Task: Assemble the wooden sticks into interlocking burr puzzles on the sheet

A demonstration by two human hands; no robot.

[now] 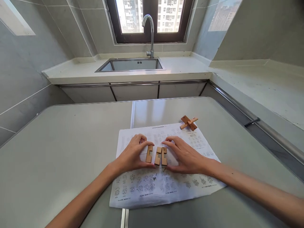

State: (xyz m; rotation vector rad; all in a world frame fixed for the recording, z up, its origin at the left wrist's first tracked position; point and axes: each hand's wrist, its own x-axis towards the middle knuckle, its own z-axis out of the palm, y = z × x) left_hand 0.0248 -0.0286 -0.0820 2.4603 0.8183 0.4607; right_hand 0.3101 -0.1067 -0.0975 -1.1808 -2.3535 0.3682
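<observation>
Through the head feed I find the left thumb and forefinger curved in a wide C at the two ends of a tan, notched wooden block — whether they press on it, I cannot tell. I see the right hand with thumb and forefinger spread apart, facing the left hand and bracketing, with a gap, a slim tan wooden block with a cut-out side. Just beside that one, at its nine o'clock, lies a broader C-shaped tan wooden block, so all three sit between my two hands. Under them I have a creased white paper sheet printed with small line diagrams. Between one and two o'clock, on the sheet's far edge, I make out a cross of interlocked brown wooden pieces. The sheet lies on a pale grey, round-cornered tabletop. Past it, between eleven and twelve, there's a rectangular steel-rimmed sink in a cream counter — and at twelve, a curved chrome tap before a dark-framed window.
</observation>
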